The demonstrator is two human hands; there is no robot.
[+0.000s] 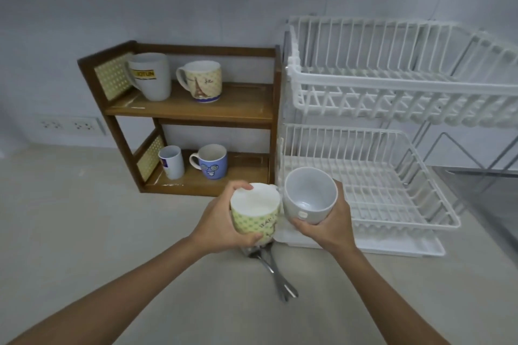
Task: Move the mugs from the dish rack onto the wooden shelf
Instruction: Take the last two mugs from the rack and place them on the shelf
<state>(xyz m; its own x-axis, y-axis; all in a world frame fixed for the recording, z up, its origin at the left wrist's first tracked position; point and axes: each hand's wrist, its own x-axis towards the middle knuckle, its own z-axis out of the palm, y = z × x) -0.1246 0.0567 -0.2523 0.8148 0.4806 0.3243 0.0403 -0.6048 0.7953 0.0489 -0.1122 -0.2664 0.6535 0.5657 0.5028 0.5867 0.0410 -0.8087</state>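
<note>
Left hand (221,221) wrapped around green patterned mug (253,214), thumb on the near side low, fingertips (242,185) hooked over the far rim. Right hand (326,223) cupping plain grey mug (309,196) from below and the right side, thumb under the base. Both mugs held in the air, tilted mouth toward camera, sides touching or nearly so; can't tell which. Both clear of the dish rack (392,176), whose two tiers look empty.

Risks, as judged:
- Glazed ceramic, smooth and likely slick; neither grip uses a handle, so a slip is plausible if wet.
- Mugs close together: a knock could chip a rim.
- Spoons (276,272) on the counter directly below: dropped mug lands on metal.
- Wooden shelf (190,109) is narrow, with four mugs already in: white logo mug (151,75) and Eiffel mug (200,80) up top, small white mug (171,162) and blue face mug (210,161) below. Free space only at right of each level, tight against the side post; clipping the post or a neighbour likely if both go in together.

Shelf boards look glossy, side panels woven cane. Rack is white coated wire over a plastic tray.
</note>
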